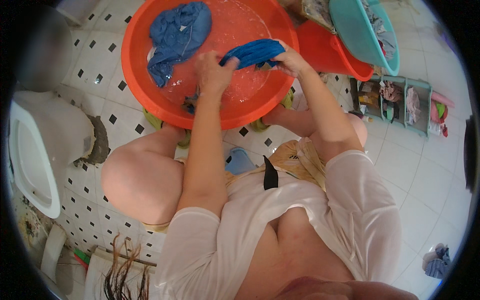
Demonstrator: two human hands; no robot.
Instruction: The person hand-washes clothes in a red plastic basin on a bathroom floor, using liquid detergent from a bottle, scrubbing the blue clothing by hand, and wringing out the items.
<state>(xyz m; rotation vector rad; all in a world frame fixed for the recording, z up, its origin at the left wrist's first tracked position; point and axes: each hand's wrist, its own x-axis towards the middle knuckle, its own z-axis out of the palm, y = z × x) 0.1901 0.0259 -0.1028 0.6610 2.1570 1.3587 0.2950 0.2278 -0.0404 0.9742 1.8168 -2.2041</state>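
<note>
A large orange plastic basin point(135, 82) with water in it stands on the floor before me. Above the water, a bunched blue cloth point(255, 53) is stretched between my two hands. My left hand point(215, 73), slightly blurred, is at the cloth's left end; the right end is gripped in my right hand point(290, 60). A wet denim-blue garment point(180, 32) lies in the basin's upper left part. A small dark piece of cloth point(190, 103) shows beside my left wrist; whether it joins the held cloth cannot be told.
A red bucket point(318, 48) stands right of the basin, with a tilted turquoise basin point(348, 41) of clothes above it. A green shelf rack point(399, 103) lies farther right. At the left is a white toilet point(56, 127). Beneath me is a blue stool or slipper point(239, 161). Crumpled cloth point(438, 264) lies lower right.
</note>
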